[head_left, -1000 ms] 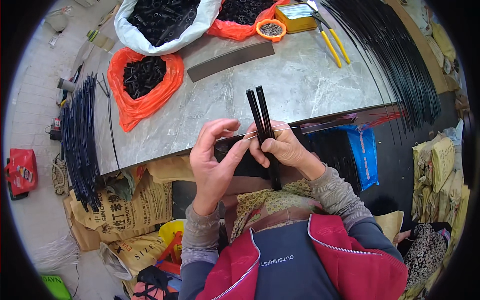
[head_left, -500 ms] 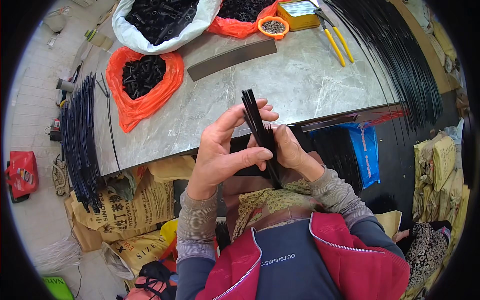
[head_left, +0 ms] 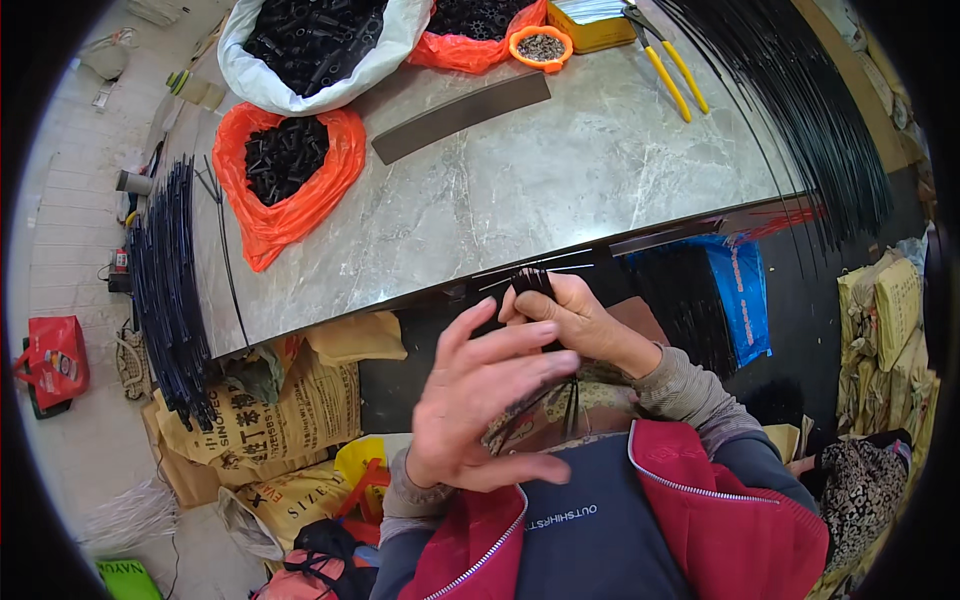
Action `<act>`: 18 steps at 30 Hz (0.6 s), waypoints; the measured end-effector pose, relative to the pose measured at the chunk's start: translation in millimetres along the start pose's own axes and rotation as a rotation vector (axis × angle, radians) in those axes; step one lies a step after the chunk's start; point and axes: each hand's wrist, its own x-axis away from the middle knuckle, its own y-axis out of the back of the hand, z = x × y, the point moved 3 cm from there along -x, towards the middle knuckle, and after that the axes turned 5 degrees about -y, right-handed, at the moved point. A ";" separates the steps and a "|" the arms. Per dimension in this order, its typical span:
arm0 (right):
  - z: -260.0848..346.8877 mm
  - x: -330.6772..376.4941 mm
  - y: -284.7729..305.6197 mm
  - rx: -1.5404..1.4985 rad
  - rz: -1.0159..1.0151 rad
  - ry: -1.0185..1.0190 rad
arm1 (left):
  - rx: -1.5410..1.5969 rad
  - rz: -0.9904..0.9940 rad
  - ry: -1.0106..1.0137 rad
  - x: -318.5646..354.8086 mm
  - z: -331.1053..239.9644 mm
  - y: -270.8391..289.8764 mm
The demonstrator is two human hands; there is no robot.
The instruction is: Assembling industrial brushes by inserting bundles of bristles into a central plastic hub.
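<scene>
My right hand (head_left: 590, 322) is closed round a bundle of thin black rods (head_left: 533, 282), just off the table's front edge. The tops of the rods stick out a little above the thumb and fingers, and a few thin dark ends hang below over my lap. Closer to my chest, my left hand (head_left: 488, 395) has its fingers and thumb spread, with nothing held in it. It partly covers the lower rods, so I cannot tell whether it touches them.
On the grey marbled table (head_left: 560, 170) lie a dark curved strip (head_left: 462, 118), yellow-handled pliers (head_left: 668, 68), an orange bowl (head_left: 541, 47) of small bits and bags of black parts, including a red bag (head_left: 335, 170). Long black rods (head_left: 165, 290) overhang the left edge; more rods (head_left: 810, 120) lie right.
My left hand has come off the rods, spread out and moved down toward my chest. The rods have sunk lower, so less of them stands above my right hand.
</scene>
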 end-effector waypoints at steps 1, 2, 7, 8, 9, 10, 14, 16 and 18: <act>1.1 2.8 -2.1 0.030 0.018 -0.002 | 0.023 -0.090 -0.042 10.8 4.4 1.1; 3.6 5.1 -1.8 0.028 0.012 -0.002 | 0.059 -0.217 0.005 22.4 13.3 5.0; 2.4 11.6 -7.3 -0.198 0.133 -0.101 | 0.306 -0.832 0.518 61.5 48.6 -3.0; 4.0 13.3 -7.9 -0.200 0.129 -0.096 | 0.306 -0.826 0.517 57.4 47.9 -7.0; 6.1 14.9 -9.6 -0.197 0.136 -0.113 | 0.436 -0.759 0.527 50.7 47.3 -14.5; 6.3 15.9 -11.0 -0.196 0.143 -0.133 | 0.566 -0.691 0.540 46.2 48.1 -20.2; 7.2 20.0 -14.4 -0.191 0.146 -0.126 | 0.616 -0.609 0.705 40.3 52.0 -26.0; 11.0 22.4 -16.1 -0.189 0.135 -0.138 | 0.587 -0.586 0.714 35.2 51.5 -25.1; 11.2 23.5 -16.1 -0.177 0.138 -0.135 | 0.556 -0.564 0.722 30.0 48.6 -24.7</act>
